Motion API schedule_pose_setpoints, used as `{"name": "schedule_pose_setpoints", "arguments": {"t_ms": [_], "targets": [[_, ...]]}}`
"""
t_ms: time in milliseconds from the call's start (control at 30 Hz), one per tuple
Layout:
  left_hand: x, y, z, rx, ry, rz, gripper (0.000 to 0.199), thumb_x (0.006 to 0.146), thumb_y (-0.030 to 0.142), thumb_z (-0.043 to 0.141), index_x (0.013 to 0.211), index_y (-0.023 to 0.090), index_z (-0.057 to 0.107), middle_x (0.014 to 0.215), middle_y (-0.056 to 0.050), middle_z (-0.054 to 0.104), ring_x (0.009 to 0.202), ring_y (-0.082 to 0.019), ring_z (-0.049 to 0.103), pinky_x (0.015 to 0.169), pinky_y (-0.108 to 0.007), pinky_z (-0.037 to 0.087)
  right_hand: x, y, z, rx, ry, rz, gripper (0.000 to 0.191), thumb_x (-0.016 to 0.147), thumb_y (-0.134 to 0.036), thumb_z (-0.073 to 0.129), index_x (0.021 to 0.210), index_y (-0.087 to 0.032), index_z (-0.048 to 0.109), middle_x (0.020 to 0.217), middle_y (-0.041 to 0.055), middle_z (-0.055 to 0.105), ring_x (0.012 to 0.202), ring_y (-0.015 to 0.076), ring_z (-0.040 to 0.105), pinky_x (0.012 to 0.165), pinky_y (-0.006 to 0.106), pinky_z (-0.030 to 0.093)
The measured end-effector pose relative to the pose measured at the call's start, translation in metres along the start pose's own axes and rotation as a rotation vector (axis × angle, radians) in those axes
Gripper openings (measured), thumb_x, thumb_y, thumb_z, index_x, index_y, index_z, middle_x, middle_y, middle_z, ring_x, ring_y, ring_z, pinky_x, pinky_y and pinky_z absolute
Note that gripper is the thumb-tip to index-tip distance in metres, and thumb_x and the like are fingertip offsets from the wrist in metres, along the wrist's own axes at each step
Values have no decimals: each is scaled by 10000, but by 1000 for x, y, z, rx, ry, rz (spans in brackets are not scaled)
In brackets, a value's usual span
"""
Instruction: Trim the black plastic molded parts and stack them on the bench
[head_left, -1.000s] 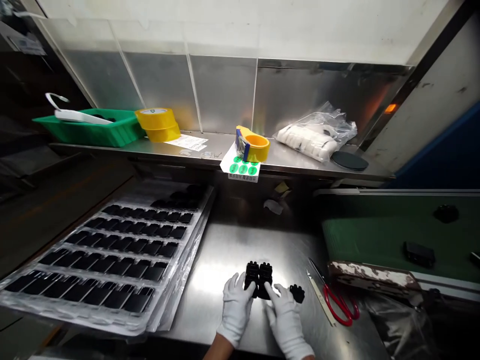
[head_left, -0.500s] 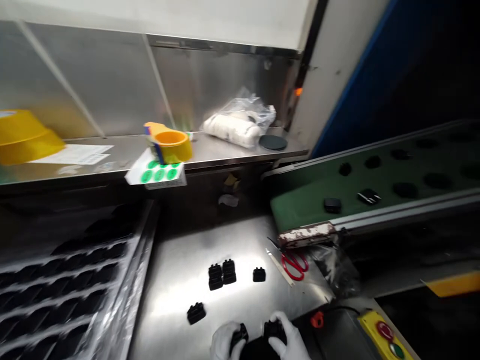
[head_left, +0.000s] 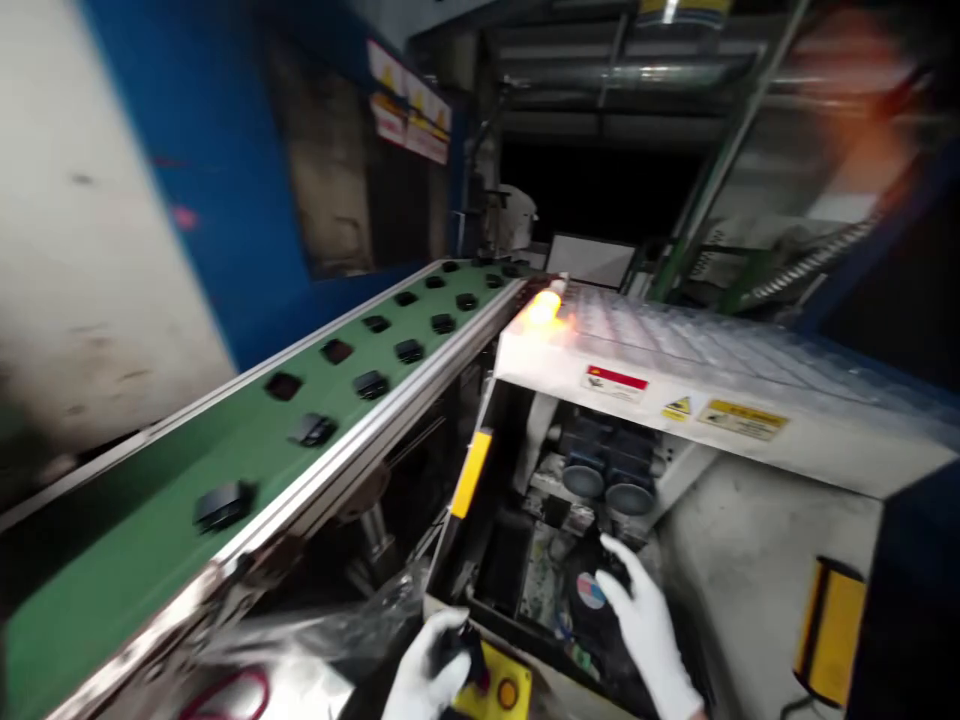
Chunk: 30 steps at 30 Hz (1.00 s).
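Our left fingers (head_left: pixel 448 620) grip a black part (head_left: pixel 471 650) at bottom centre; we cannot tell whether our curved right fingers (head_left: pixel 622 553) hold anything.

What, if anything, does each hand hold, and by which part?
The left hand holds a small black piece between thumb and fingers; the right hand seems to hold a dark object. Blur hides the exact grip places.
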<state>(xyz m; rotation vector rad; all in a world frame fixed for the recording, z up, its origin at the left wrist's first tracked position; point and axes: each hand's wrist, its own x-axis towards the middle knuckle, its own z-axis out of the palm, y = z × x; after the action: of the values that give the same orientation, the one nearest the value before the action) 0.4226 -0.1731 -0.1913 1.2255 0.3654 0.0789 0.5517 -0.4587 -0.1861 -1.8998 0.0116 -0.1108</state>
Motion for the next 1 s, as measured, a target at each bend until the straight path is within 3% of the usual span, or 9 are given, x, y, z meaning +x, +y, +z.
{"name": "schedule_pose_setpoints", "arguments": {"t_ms": [67, 133, 200, 267, 367, 567, 733, 900, 1000], "targets": [[64, 11, 74, 115, -171, 106, 398, 727, 391, 783, 1069, 219, 673, 1056, -78, 676, 983, -260, 615, 873, -360, 504, 52, 10, -43, -18, 66, -10, 466, 848, -444, 575, 1282, -272, 573, 1393, 61, 570, 1339, 271, 452, 1195, 510, 261], [119, 16, 139, 158, -282, 193, 355, 749, 335, 754, 1066, 204, 666, 1084, -77, 673, 1041, -258, 600, 968, -379, 467, 86, 25, -67, -22, 44, -35, 430, 862, -420, 556, 1269, -287, 593, 1377, 50, 589, 1308, 258, 490, 1178, 499, 309], [163, 16, 187, 171, -340, 230, 358, 727, 310, 751, 1054, 192, 666, 1095, -76, 675, 1066, -260, 595, 1012, -394, 446, 106, 39, -74, -29, -17, -76, 387, 857, -373, 564, 1233, -307, 629, 1344, 36, 616, 1280, 248, 521, 1161, 482, 346], [193, 10, 216, 185, -374, 235, 365, 702, 285, 755, 1042, 181, 676, 1086, -79, 682, 1052, -263, 604, 1011, -406, 450, 116, 50, -73, -40, -59, -112, 363, 851, -322, 567, 1203, -316, 654, 1300, 36, 643, 1238, 243, 558, 1134, 470, 388], [217, -4, 229, 210, -418, 212, 350, 662, 254, 788, 992, 167, 711, 1053, -91, 705, 1027, -276, 623, 991, -419, 468, 121, 64, -71, -54, -80, -137, 359, 856, -272, 557, 1197, -320, 659, 1272, 39, 661, 1200, 232, 590, 1101, 452, 437], [223, -24, 222, 216, -419, 169, 381, 695, 305, 805, 1050, 199, 719, 1104, -98, 710, 1039, -282, 640, 977, -421, 486, 127, 84, -78, -89, -96, -161, 334, 879, -255, 558, 1190, -335, 651, 1277, 15, 666, 1198, 196, 603, 1080, 394, 477], [223, -19, 226, 276, -468, 221, 300, 707, 349, 830, 967, 212, 767, 1045, -94, 717, 1021, -275, 637, 961, -381, 482, 126, 93, -76, -147, -80, -231, 426, 841, -203, 616, 1227, -383, 614, 1234, -17, 690, 1150, 182, 639, 1008, 347, 540], [226, -14, 228, 302, -523, 270, 328, 722, 448, 818, 957, 223, 775, 1009, -92, 723, 967, -262, 655, 910, -359, 508, 123, 104, -67, -139, 49, -349, 274, 877, -224, 579, 1125, -304, 663, 1134, 39, 723, 1051, 179, 683, 926, 318, 586], [227, -15, 228, 309, -529, 292, 336, 736, 469, 805, 971, 232, 772, 1012, -91, 724, 965, -259, 657, 916, -364, 511, 122, 111, -66, -140, 62, -395, 263, 871, -221, 593, 1110, -301, 669, 1109, 39, 735, 1034, 186, 693, 907, 317, 598]]}}
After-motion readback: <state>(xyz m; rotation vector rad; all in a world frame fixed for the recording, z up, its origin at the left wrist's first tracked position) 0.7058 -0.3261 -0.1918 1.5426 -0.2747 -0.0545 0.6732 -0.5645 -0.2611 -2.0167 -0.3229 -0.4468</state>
